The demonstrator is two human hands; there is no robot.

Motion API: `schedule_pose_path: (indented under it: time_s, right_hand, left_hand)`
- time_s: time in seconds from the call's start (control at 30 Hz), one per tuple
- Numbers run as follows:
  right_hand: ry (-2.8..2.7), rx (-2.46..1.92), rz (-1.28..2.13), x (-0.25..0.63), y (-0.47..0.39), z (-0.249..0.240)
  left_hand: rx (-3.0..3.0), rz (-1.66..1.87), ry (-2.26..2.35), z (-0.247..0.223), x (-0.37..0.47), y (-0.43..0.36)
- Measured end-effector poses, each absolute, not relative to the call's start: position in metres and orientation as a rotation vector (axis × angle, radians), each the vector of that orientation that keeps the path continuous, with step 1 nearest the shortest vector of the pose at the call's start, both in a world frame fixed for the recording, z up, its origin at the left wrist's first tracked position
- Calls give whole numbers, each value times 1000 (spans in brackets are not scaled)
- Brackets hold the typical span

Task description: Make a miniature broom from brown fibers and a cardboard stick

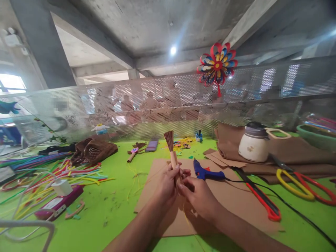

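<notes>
Upright between both hands is a small brush-like bundle of thin brown strips [169,140] with a tan rolled-paper handle [173,159]. My left hand [168,182] is closed around the handle from the left. Lower down, my right hand [198,194] pinches the handle's bottom end with thumb and fingers. The fingers partly hide that end. A thin yellow thread [187,218] hangs below the hands. Under them lies a sheet of brown cardboard [168,224]. Just beyond my right hand, a blue glue gun [207,172] rests on the cardboard.
On the right are a red-and-black long tool [262,199], yellow-and-red-handled scissors [296,185] and a white kettle [253,143]. Left are colourful pipe cleaners [78,169] and a purple power strip [61,203]. A similar brown bundle [134,152] lies behind. A perforated screen [147,115] stands behind the table.
</notes>
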State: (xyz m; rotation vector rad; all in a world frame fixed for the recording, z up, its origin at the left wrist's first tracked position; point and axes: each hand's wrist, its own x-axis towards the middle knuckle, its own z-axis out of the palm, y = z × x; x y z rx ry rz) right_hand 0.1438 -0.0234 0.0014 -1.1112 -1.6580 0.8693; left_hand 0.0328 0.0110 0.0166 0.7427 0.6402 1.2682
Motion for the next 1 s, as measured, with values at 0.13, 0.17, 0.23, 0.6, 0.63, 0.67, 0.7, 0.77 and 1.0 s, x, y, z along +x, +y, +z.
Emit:
schedule_pose_path:
  time_s: [0.13,0.17,0.23,0.6,0.63,0.67,0.7,0.77,1.0]
  right_hand:
    - [-1581,-1101,940,139,-20,-11]
    - [-1574,-1099,952,139,-19,-13]
    - [-1568,-1085,956,138,-18,-16]
    - [-1492,-1014,1088,137,-24,-7]
    - [-1494,-1002,1084,138,-24,-7]
    - [-1494,-991,1080,138,-24,-7]
    - [-1490,-980,1080,138,-24,-8]
    - [-1481,-962,1092,137,-25,-9]
    - [-1492,-986,1030,134,-25,-13]
  left_hand:
    - [722,1253,664,13,38,9]
    - [713,1251,688,13,39,9]
    - [698,1259,741,12,40,9]
    - [812,1332,736,8,41,7]
    - [826,1325,732,8,41,6]
    - [837,1318,732,9,40,6]
    - [849,1313,734,10,39,5]
    - [884,1304,739,12,38,5]
    - [966,1310,818,14,36,8]
